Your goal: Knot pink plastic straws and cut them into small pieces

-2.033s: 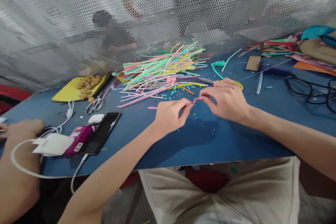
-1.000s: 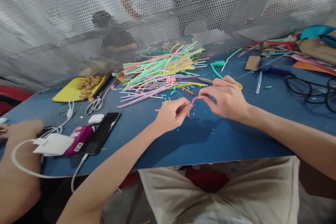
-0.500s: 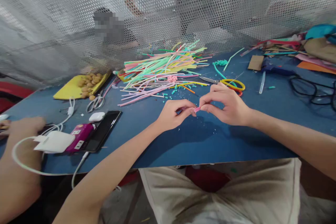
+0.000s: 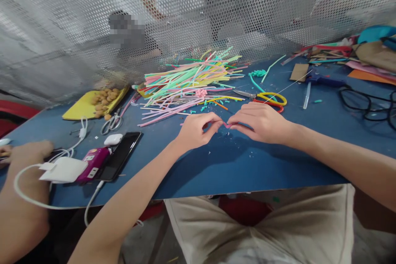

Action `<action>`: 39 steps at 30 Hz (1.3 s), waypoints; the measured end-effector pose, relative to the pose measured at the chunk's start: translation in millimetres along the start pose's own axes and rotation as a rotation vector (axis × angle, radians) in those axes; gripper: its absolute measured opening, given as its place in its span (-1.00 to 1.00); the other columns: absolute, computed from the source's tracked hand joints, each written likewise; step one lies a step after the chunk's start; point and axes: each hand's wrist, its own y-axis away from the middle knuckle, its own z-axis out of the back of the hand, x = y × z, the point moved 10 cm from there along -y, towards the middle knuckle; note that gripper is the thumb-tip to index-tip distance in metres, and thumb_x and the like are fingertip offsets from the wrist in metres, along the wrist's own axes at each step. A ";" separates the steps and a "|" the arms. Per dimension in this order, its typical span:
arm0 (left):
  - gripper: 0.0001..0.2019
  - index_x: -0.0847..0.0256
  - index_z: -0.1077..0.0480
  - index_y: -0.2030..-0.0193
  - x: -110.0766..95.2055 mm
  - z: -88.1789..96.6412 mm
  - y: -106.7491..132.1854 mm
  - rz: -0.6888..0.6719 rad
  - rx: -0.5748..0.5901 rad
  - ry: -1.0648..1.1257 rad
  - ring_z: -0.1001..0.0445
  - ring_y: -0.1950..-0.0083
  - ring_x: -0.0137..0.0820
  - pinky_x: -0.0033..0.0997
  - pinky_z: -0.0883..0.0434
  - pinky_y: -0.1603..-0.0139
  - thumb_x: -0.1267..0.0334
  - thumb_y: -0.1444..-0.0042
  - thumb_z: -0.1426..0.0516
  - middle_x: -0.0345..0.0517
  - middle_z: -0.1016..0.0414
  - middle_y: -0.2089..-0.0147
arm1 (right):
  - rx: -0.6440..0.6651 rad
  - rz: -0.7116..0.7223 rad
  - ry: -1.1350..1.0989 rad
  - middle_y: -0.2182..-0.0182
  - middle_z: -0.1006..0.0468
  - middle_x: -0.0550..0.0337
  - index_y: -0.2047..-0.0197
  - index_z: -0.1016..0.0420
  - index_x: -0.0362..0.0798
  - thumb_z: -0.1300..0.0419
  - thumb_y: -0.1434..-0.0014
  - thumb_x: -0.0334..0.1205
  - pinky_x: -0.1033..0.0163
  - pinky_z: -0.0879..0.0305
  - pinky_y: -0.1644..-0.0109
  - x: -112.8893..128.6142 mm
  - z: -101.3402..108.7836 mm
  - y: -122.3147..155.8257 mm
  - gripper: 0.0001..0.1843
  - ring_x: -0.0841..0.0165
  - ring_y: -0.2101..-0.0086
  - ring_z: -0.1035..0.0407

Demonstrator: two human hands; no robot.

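1. Runs across the middle of the frame as a blue table point(image 4: 192, 177).
2. Bears, just above centre, a loose heap of coloured strips point(image 4: 188, 78), with short teal bits point(image 4: 204, 106) scattered below.
3. Holds, right of centre, red-and-yellow-handled scissors point(image 4: 254, 96) and a knotted teal piece point(image 4: 258, 73).
4. Carries, farther right, brown cardboard point(image 4: 299, 72) and a dark blue tool point(image 4: 331, 81).
5. Supports, at left, a yellow sheet point(image 4: 82, 105), grey scissors point(image 4: 116, 121), a white case point(image 4: 113, 140) and a black phone point(image 4: 125, 152).

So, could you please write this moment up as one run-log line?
left hand: pinching pink strip | right hand: pinching same pink strip | beyond hands: scissors, pastel strip pile | surface: blue table
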 end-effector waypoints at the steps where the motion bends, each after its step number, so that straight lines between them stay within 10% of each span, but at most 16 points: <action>1: -0.82 0.21 -0.51 0.21 0.5 -0.9 0.0 0.005 0.004 -0.007 -0.36 0.52 -0.56 -0.54 -0.25 0.45 0.21 -0.33 -0.12 -0.26 -0.55 0.45 | -0.005 0.003 -0.009 0.30 -0.63 0.12 0.10 -0.59 -0.07 -0.11 -0.39 -0.18 0.18 -0.28 0.16 0.8 -0.8 0.5 -0.76 0.30 0.32 -0.40; 26: -0.94 0.16 -0.56 0.27 -38.8 26.3 8.1 -0.103 -0.335 -0.228 -0.38 0.59 -0.60 -0.54 -0.26 0.50 0.34 -0.17 -0.23 -0.33 -0.60 0.46 | -0.144 -0.187 0.015 0.31 -0.69 0.19 0.17 -0.64 -0.04 -0.15 -0.36 -0.22 0.18 -0.37 0.14 -12.7 9.3 2.0 -0.79 0.32 0.35 -0.49; 39: -0.78 0.23 -0.50 0.35 -10.9 4.0 7.6 0.121 -0.177 0.095 -0.34 0.58 -0.57 -0.56 -0.29 0.50 0.19 -0.28 -0.16 -0.23 -0.56 0.51 | -0.217 -0.312 -0.124 0.28 -0.70 0.18 0.16 -0.63 -0.01 -0.18 -0.32 -0.24 0.19 -0.39 0.13 -26.0 14.0 7.2 -0.82 0.30 0.28 -0.54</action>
